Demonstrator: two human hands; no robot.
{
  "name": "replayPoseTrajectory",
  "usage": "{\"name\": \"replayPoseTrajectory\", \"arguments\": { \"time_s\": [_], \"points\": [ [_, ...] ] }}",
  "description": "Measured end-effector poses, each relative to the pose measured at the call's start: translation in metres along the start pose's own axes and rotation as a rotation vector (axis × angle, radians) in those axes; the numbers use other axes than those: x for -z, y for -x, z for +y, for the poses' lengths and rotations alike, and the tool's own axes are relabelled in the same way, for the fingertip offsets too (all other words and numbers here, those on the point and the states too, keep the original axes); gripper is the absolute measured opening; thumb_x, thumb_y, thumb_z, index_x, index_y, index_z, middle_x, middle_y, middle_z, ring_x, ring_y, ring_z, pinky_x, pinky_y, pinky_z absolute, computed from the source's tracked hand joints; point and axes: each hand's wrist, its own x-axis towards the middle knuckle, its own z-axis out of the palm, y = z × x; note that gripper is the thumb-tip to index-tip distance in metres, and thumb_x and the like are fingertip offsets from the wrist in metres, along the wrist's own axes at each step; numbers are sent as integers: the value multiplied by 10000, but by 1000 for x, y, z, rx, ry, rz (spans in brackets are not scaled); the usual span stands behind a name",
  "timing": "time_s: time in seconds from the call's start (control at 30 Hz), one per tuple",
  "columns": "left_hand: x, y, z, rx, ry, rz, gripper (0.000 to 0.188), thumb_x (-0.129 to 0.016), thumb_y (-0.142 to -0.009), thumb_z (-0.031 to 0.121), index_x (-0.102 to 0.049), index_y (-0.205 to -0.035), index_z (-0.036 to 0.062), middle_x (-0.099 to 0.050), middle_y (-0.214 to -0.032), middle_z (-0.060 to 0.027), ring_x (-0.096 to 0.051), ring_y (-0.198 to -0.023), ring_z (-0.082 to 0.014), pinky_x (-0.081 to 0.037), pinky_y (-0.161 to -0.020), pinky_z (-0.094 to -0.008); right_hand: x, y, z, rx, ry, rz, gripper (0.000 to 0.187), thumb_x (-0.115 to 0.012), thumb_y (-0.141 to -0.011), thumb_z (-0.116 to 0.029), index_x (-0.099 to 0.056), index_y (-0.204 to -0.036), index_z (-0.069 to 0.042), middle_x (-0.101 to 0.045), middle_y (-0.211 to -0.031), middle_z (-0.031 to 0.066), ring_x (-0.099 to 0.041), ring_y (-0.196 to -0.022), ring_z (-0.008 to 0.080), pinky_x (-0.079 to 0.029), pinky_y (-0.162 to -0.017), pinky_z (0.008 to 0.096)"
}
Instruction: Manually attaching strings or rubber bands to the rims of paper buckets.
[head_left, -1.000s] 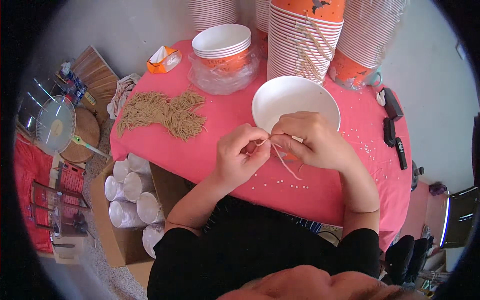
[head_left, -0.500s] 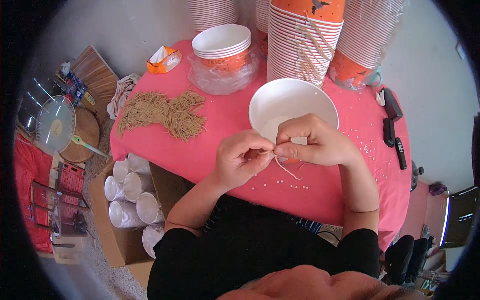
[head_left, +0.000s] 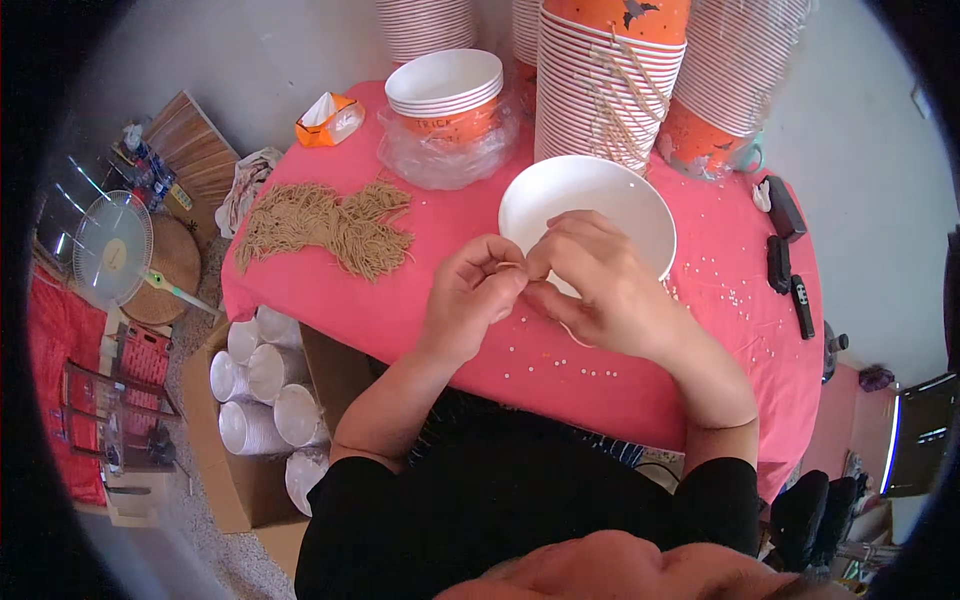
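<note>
Over the pink-clothed counter (head_left: 420,300), both hands (head_left: 540,285) pinch a thin, limp tan string beside the white paper bowl (head_left: 590,205); probably handles best by its ends.

Count on inspection: one counter (head_left: 430,300) under a pink cloth. On it, one white bowl (head_left: 610,195) standing alone, one short stack of white bowls (head_left: 445,85) in clear wrap, one pile of tan strings (head_left: 325,225), one orange tissue box (head_left: 328,118) and three dark remote-like items (head_left: 785,245). At least four tall stacks of paper cups (head_left: 610,75) at the rear. One cardboard box (head_left: 215,470) on the floor holding about six white cups (head_left: 262,385). Two hands (head_left: 475,295) at work.
</note>
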Motion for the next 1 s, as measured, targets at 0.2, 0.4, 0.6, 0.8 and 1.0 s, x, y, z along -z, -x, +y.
{"name": "replayPoseTrajectory", "arguments": {
  "time_s": [0.2,0.4,0.6,0.8,1.0],
  "points": [
    [3,-2,3,107,223,-72,59,-596,-873,71,-580,-928,56,-504,-712,31,-344,-502,-20,-254,-438,-195,2,1,8,11,-85,2,245,-710,-695,3,-590,-899,-59,-609,-786,94,-613,-788,312,-476,-822,439],
    [6,-1,1,101,277,-104,75,-605,-899,95,-610,-960,51,-525,-722,26,-357,-510,-24,-265,-446,-196,2,1,9,23,-56,16,231,-727,-709,0,-631,-912,-55,-628,-786,86,-627,-775,294,-487,-856,451],
    [10,0,-4,86,340,-101,69,-593,-919,104,-622,-949,49,-559,-748,10,-376,-513,-32,-290,-450,-197,2,1,10,50,-51,30,242,-709,-691,-20,-634,-921,-36,-636,-803,108,-625,-789,317,-490,-753,421],
    [8,-1,-4,94,377,-115,78,-587,-926,114,-620,-952,49,-548,-731,16,-377,-525,-31,-294,-458,-194,3,3,9,-54,-146,2,190,-728,-747,-27,-665,-926,-38,-661,-826,107,-631,-823,313,-493,-775,404],
    [5,0,-2,92,347,-84,84,-584,-930,117,-617,-962,46,-520,-700,36,-372,-523,-30,-290,-459,-193,2,1,10,31,-73,70,204,-711,-725,-34,-647,-918,-46,-645,-784,101,-637,-762,311,-497,-719,421]
  ]
}}
